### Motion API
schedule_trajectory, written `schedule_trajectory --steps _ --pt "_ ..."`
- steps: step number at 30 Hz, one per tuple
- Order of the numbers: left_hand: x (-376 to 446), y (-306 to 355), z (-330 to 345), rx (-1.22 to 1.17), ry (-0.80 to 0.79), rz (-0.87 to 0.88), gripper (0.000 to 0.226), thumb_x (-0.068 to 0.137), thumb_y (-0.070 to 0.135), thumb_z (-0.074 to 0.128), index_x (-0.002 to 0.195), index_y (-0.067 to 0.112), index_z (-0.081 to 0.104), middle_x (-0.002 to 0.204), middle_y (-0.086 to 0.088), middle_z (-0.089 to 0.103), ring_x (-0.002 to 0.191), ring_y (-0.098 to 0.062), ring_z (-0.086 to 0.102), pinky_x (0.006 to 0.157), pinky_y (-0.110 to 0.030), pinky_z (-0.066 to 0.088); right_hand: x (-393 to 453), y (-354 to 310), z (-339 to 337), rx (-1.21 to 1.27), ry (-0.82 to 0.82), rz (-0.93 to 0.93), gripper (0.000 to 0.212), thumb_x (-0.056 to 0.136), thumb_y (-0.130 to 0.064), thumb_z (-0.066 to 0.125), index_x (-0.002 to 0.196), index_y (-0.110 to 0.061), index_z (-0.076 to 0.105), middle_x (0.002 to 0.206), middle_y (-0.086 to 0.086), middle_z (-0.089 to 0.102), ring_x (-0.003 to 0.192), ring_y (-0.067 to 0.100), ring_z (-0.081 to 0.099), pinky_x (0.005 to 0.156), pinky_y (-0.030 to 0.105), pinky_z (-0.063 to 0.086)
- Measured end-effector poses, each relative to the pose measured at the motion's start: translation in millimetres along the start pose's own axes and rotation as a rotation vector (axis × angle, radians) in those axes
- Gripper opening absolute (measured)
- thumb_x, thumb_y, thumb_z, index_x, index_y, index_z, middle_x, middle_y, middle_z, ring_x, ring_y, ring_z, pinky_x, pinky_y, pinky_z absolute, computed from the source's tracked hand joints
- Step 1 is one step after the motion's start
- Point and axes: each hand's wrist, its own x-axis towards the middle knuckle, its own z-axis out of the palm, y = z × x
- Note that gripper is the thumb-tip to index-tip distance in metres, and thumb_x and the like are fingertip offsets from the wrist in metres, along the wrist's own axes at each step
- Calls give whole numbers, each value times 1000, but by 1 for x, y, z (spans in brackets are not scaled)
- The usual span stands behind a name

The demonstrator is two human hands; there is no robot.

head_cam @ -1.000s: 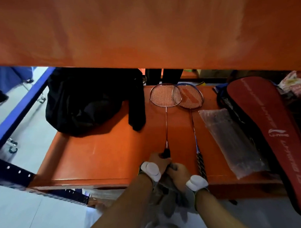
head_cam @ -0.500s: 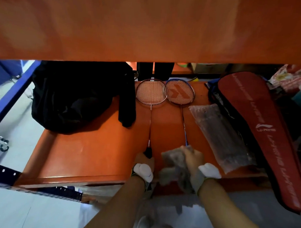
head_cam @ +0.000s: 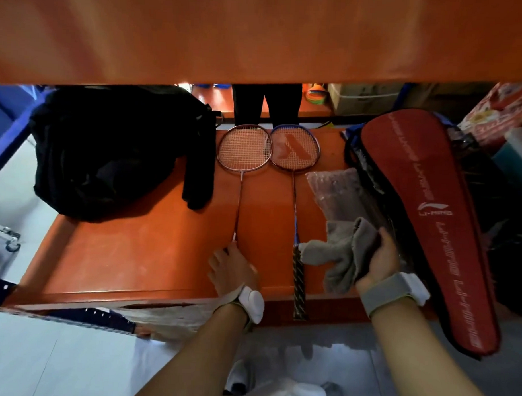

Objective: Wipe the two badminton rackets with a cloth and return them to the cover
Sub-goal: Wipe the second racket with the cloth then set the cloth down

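The right hand (head_cam: 380, 261) is closed around a grey cloth (head_cam: 342, 254) (it hangs just beside the blue racket's (head_cam: 295, 199) dark grip); the left hand (head_cam: 232, 269) is wrapped over the red racket's (head_cam: 243, 167) handle; both rackets lie flat side by side on the orange bench (head_cam: 127, 252), heads touching; the red cover (head_cam: 430, 221) lies to the right; a black bag (head_cam: 107, 151) sits on the left.

Badminton rackets: two – red-framed racket (head_cam: 244, 148) left, blue-framed racket (head_cam: 295, 148) right
Racket covers: one red cover (head_cam: 436, 221), far right
Cloths: one grey cloth (head_cam: 345, 251)
Black bags: one (head_cam: 107, 151), left
Plastic sleeves: one (head_cam: 334, 191)
Hands: two
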Motion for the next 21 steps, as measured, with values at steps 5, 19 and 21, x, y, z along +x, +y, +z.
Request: schedule_trajectory --steps 5,19,21 --pt "-24 38 14 -162 -327 166 34 95 51 45 102 18 50 112 -9 60 86 -24 53 81 -40 51 2 -24 -12 98 -68 -14 47 100 -51 32 95 -15 61 67 2 75 61 14 73 65 29 56" --pt "-52 49 35 -441 -422 -25 27 89 31 60 105 11 50 87 -8 61 67 -24 61 53 -29 48 -13 -14 -40 48 -75 49 44 97 -35 39 120 -4 58 109 17 62 105 32 58 105 42 38" --pt "-48 47 28 -464 -337 -6 15 90 30 58 85 19 48 72 -2 54 52 -14 46 43 -22 33 -14 -8 -37 -30 -112 67 32 92 -26 44 104 -2 62 88 15 64 84 28 63 87 36 48"
